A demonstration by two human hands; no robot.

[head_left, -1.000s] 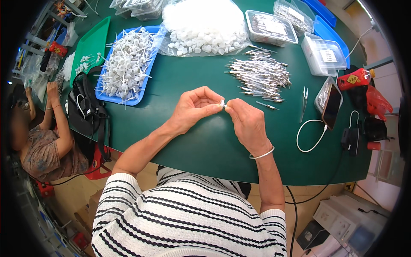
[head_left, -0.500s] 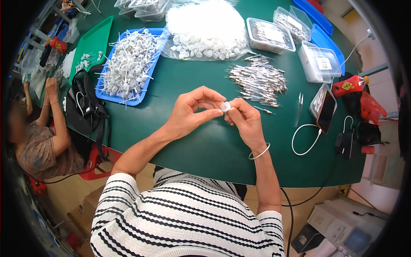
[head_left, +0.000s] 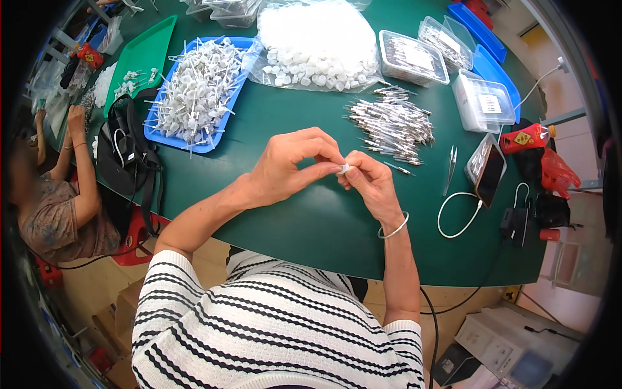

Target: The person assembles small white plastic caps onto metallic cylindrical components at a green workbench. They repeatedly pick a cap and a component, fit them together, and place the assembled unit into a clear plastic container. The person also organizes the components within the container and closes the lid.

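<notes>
A: State of hands?
B: Pinching with left hand point(head_left: 291, 165), thumb and forefinger closed on a small white cap point(head_left: 344, 168). Gripping same cap from the other side with right hand point(head_left: 372, 185), thumb and fingers closed too.
A: Position of cap?
B: Held between both sets of fingertips, above the green table point(head_left: 291, 236), in front of the torso. Mostly covered by fingers; can't tell which way up.
A: Containers, left side?
B: At left, blue tray point(head_left: 207, 146), heaped past the rim with white-headed stems point(head_left: 197, 91). Farther left, green tray point(head_left: 144, 55), with a few similar parts at the near end. At top centre, clear bag point(head_left: 261, 76) with a big heap of small white pieces point(head_left: 317, 58); can't tell how many inside.
A: Right side?
B: Beside the bag, clear box point(head_left: 405, 76) full of metal-tipped pins point(head_left: 396, 52). Just behind, second box, filled likewise. Nearer, lidded box point(head_left: 476, 118), contents whitish, hard to identify. Nearer still, small box with metallic parts, phone point(head_left: 490, 175) leaning across its right side.
A: Loose on table?
B: Pile of pins point(head_left: 392, 123), one stray near it, tweezers point(head_left: 451, 170) to the right.
</notes>
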